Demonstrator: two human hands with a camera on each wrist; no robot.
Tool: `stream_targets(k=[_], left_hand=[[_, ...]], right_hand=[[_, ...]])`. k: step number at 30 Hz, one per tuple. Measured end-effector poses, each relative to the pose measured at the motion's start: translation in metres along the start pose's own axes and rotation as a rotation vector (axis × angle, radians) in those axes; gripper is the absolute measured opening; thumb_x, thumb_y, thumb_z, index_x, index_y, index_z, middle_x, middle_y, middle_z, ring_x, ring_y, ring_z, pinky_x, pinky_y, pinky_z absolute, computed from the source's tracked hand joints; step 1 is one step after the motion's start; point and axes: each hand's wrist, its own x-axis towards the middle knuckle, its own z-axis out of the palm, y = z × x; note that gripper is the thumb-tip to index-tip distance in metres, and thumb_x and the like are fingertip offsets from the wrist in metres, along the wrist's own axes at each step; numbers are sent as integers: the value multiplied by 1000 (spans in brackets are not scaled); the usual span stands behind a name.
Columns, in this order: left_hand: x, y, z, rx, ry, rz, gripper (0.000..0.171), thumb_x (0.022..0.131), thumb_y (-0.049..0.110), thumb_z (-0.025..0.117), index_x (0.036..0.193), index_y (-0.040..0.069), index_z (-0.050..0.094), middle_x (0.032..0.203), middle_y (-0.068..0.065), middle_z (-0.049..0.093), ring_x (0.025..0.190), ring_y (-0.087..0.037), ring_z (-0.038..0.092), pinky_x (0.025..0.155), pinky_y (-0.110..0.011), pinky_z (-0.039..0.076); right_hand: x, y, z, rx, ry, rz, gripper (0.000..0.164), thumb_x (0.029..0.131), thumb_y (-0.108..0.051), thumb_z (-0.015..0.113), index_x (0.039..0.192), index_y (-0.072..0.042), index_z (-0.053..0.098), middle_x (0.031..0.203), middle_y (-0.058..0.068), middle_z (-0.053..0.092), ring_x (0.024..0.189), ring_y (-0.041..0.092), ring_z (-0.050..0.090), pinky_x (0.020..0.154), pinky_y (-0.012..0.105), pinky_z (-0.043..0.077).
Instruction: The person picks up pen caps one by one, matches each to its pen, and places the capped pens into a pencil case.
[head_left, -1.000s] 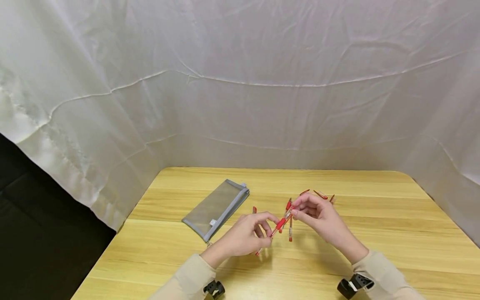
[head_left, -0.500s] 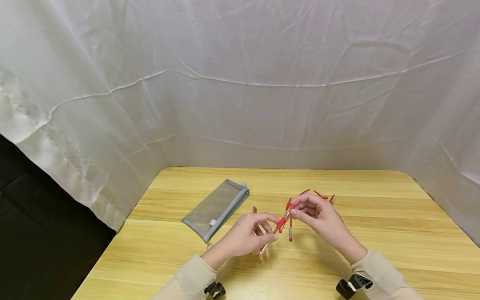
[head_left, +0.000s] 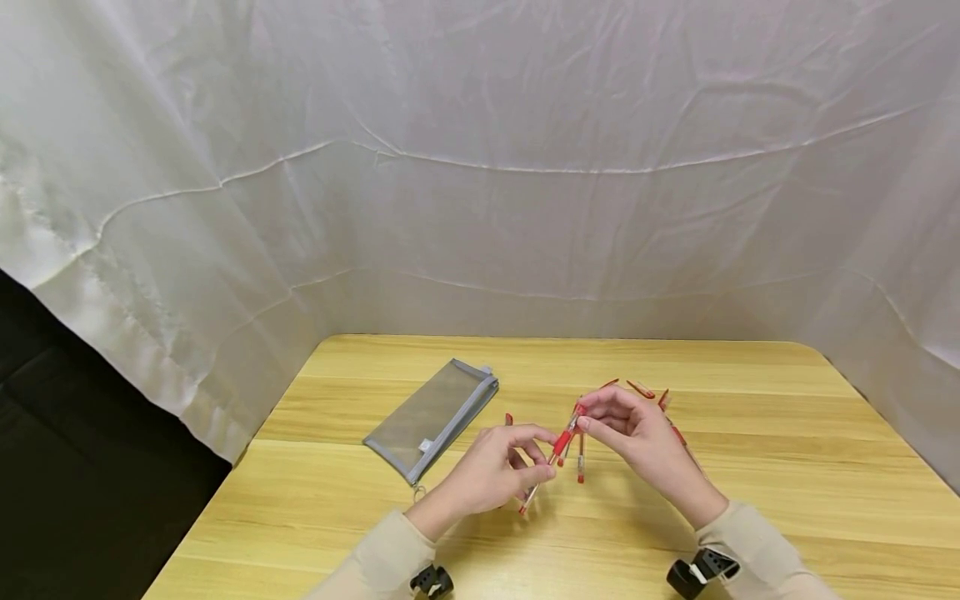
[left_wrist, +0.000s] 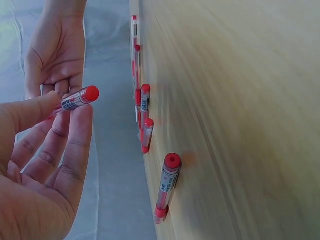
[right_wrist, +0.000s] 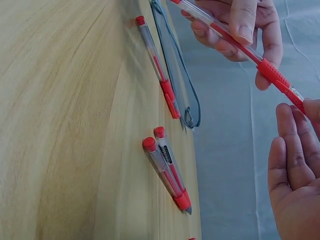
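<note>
Both hands hold one clear-barrelled red gel pen in the air over the table. My left hand pinches the barrel between thumb and fingers, with the red-plugged rear end sticking out past them in the left wrist view. At the other end, beyond the red rubber grip, my right hand pinches the pen's front part, its thumb and fingertips covering the very end. Below and between the hands lie more red pens, two of them side by side in the right wrist view.
A grey mesh zip pouch lies left of the hands. Another pen lies between pouch and left hand. Slim red pieces like pen caps lie behind the right hand, and a further pen beside it. White cloth hangs behind the table.
My left thumb has slid up the barrel toward the grip, and the pen's rear end has swung slightly right. The right hand has shifted a little left, uncovering more of the pen beside it.
</note>
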Motion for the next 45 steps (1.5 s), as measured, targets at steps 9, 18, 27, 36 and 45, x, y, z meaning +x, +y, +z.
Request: stream_targets(k=[9, 18, 27, 36, 45], left_hand=[[1, 4, 1, 38, 11, 19, 30, 98, 10, 79, 128, 15, 75, 94, -1, 74, 60, -8, 64, 52, -22, 57], [2, 3, 4, 94, 63, 29, 29, 96, 10, 81, 124, 18, 76, 92, 1, 75, 60, -4, 62, 50, -16, 46], [3, 4, 8, 102, 102, 34, 28, 93, 6, 83, 119, 17, 78, 89, -1, 76, 59, -4, 60, 52, -17, 47], [4, 4, 8, 90, 100, 26, 29, 93, 3, 82, 119, 14, 77, 88, 0, 75, 58, -3, 56, 53, -16, 44], [3, 4, 10, 55, 81, 13, 28, 93, 3, 82, 119, 14, 77, 88, 0, 74, 57, -3, 55, 51, -16, 42]], right_hand=[[0, 2, 1, 37, 6, 0, 27, 102, -7, 73, 124, 7, 67, 110, 6, 75, 96, 11, 79, 88, 26, 66], [1, 2, 1, 31, 2, -21, 22, 100, -6, 75, 118, 4, 69, 106, 4, 76, 92, 14, 79, 85, 27, 67], [2, 2, -1, 31, -16, -2, 20, 99, -6, 76, 116, 3, 69, 101, 2, 77, 89, 17, 79, 85, 30, 67], [4, 1, -3, 29, -41, 1, 19, 99, -5, 76, 115, 3, 69, 102, 6, 78, 89, 16, 79, 86, 28, 67], [2, 1, -5, 30, -50, 13, 19, 99, -5, 76, 115, 3, 69, 102, 1, 78, 91, 21, 80, 86, 27, 66]])
